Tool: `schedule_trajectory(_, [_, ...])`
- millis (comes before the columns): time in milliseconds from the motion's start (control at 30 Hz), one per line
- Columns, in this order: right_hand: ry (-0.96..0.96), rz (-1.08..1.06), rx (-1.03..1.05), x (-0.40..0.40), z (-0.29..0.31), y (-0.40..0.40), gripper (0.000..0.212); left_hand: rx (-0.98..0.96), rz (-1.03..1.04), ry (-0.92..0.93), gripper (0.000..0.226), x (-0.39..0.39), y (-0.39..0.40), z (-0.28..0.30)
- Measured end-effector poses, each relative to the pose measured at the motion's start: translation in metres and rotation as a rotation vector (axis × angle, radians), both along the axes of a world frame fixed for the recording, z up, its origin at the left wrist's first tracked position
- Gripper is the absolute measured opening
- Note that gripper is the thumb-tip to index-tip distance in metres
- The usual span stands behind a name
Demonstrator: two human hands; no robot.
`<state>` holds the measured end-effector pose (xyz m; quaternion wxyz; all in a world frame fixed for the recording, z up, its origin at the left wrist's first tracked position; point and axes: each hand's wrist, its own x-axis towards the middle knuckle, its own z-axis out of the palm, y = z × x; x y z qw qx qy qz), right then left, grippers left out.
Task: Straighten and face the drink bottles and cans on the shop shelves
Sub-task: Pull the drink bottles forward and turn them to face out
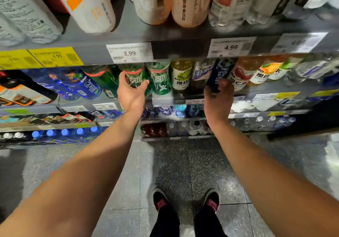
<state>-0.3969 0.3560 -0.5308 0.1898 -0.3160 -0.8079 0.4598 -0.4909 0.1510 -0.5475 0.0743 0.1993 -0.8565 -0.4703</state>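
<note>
Bottles fill the shop shelves in the head view. On the middle shelf the left hand cups a green bottle, thumb and fingers curled round it, likely to turn its label forward. The right hand grips a dark blue bottle, apparently squaring it in its row.

Head view, downward, near shelves
</note>
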Motion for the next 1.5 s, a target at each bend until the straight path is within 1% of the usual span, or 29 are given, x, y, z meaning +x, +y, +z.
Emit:
schedule_trajectory(133, [0.019,0.016,-0.048,-0.001,-0.005,0.006,0.039,0.008,-0.053,0.104,0.078,0.006,0.002,-0.001])
schedule_trajectory(267, [0.031,0.022,-0.029,0.000,-0.010,0.014,0.044,0.103,0.020,0.214,0.074,0.025,0.013,0.001])
schedule_trajectory(400, [0.069,-0.042,0.016,-0.005,-0.010,0.025,0.049,0.189,0.062,0.284,0.050,0.051,0.035,0.003])
schedule_trajectory(500, [0.064,-0.101,0.005,-0.003,-0.009,0.037,0.054,0.285,-0.025,0.276,0.038,0.070,0.055,0.004])
schedule_trajectory(567, [0.073,-0.138,0.007,0.000,-0.008,0.048,0.050,0.284,-0.121,0.278,0.034,0.082,0.072,0.004])
schedule_trajectory(667, [0.077,-0.135,0.037,0.008,-0.005,0.067,0.040,0.304,-0.215,0.214,0.032,0.096,0.098,0.004])
schedule_trajectory(733, [0.075,-0.074,-0.027,0.013,-0.005,0.079,0.036,0.325,-0.260,0.171,0.031,0.103,0.117,0.003])
schedule_trajectory(833, [0.076,-0.046,-0.123,0.024,-0.007,0.099,0.019,0.320,-0.309,0.139,0.032,0.112,0.148,0.003])
schedule_trajectory(933, [0.094,-0.035,-0.100,0.032,-0.008,0.126,0.020,0.369,-0.336,0.113,0.036,0.116,0.184,0.004])
schedule_trajectory(1033, [0.099,-0.016,-0.135,0.037,-0.014,0.160,0.016,0.426,-0.359,0.103,0.033,0.115,0.225,0.002])
schedule_trajectory(1100, [0.095,0.002,-0.165,0.042,-0.015,0.181,0.018,0.459,-0.339,0.112,0.040,0.112,0.252,0.002])
schedule_trajectory(1167, [0.110,0.006,-0.128,0.049,-0.019,0.202,0.016,0.378,-0.309,0.120,0.047,0.107,0.275,0.003])
schedule_trajectory(1233, [0.137,0.003,-0.140,0.058,-0.022,0.223,0.010,0.282,-0.252,0.146,0.044,0.100,0.292,0.002])
schedule_trajectory(1300, [0.167,-0.027,-0.101,0.065,-0.023,0.243,0.019,0.226,-0.162,0.166,0.038,0.092,0.302,-0.002])
schedule_trajectory(1400, [0.208,-0.100,0.005,0.066,-0.023,0.275,0.035,0.189,-0.084,0.123,0.036,0.082,0.312,-0.006])
schedule_trajectory(1500, [0.212,-0.135,-0.119,0.059,-0.018,0.296,0.061,0.177,-0.064,0.090,0.036,0.076,0.315,-0.008])
